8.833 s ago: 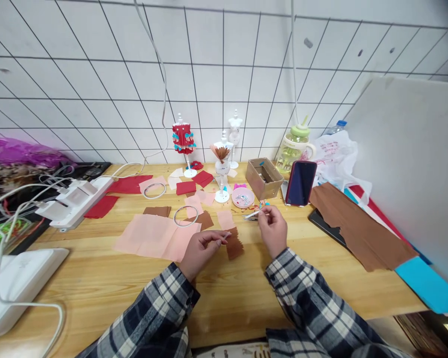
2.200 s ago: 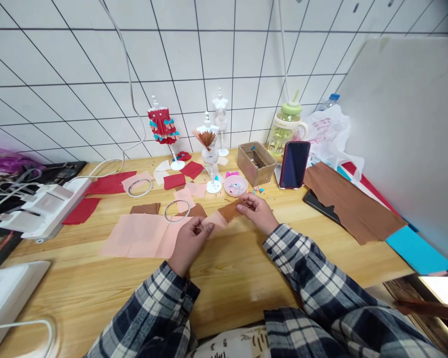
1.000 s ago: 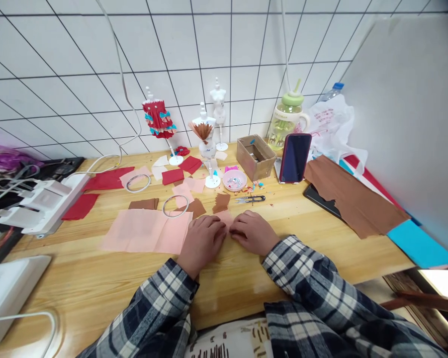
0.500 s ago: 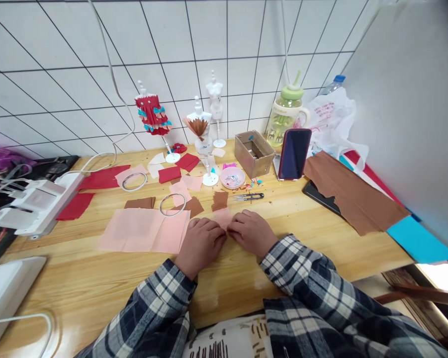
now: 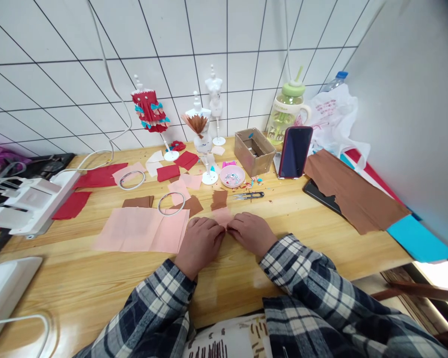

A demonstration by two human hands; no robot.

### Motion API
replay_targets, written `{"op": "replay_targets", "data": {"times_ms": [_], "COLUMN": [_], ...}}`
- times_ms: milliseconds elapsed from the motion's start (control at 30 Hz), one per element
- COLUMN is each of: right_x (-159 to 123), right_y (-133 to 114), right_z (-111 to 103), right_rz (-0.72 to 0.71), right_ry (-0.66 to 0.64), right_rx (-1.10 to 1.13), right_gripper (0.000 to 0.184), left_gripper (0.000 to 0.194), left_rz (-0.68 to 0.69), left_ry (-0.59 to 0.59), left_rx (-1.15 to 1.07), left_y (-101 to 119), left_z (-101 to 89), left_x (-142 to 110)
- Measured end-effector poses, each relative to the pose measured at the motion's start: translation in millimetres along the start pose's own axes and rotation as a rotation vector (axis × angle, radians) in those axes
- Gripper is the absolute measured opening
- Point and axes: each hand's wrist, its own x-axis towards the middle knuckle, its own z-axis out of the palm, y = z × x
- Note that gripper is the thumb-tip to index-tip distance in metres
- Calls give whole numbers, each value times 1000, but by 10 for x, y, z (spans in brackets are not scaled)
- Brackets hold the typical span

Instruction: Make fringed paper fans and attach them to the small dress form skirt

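Note:
A small pink fabric piece (image 5: 222, 217) lies flat on the table between my hands; it could be crepe paper instead. My left hand (image 5: 202, 243) pinches its near edge with thumb and fingertips. Close beside it, my right hand (image 5: 252, 231) grips the same edge from the right, fingers bent and pressed together. The fingers hide part of that edge. Just beyond the piece lies a small brown pleated piece (image 5: 219, 200). Larger pink sheets (image 5: 134, 229) rest left of my left hand, one corner close to its knuckles. Thread snips (image 5: 248, 196) lie past my right hand.
White mini dress forms stand at the back, one in a red ruffled dress (image 5: 150, 112), another with a brown fan (image 5: 197, 124). A pink dish (image 5: 231, 177), cardboard box (image 5: 254, 151), phone (image 5: 295, 151) and jug (image 5: 288, 112) stand right of them. A power strip (image 5: 41, 204) sits left.
The view has shifted very slightly. My hands keep their hold in the same place, and a little more of the small pink piece shows beyond the fingers.

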Motion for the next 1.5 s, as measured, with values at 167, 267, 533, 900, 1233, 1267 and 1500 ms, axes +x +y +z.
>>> {"op": "replay_targets", "data": {"times_ms": [167,267,533,900,1233,1267,1500], "right_x": [12,15,9,-2,-17,-16,-17], "right_y": [-3,-11,-7,-35,-69,-72,-76], "right_z": [-39,-37,-1,-20,-81,-88,-105], "right_rz": [-31,-30,-9,44,93,100,108], "right_ry": [-13,-12,19,-13,-9,-25,-55], "right_rx": [-29,-35,-38,-27,-18,-27,-37], "right_gripper": [21,20,23,22,27,27,26], "left_gripper": [19,20,20,20,19,19,19], "left_rz": [-1,-11,15,12,53,48,27], "left_ry": [2,-25,-13,-25,-5,-1,13], "left_rx": [-15,-2,30,26,35,38,23], "left_y": [-2,6,6,8,-11,-13,-23], "left_z": [32,44,27,43,35,39,77], "left_x": [5,9,11,23,17,17,22]}}
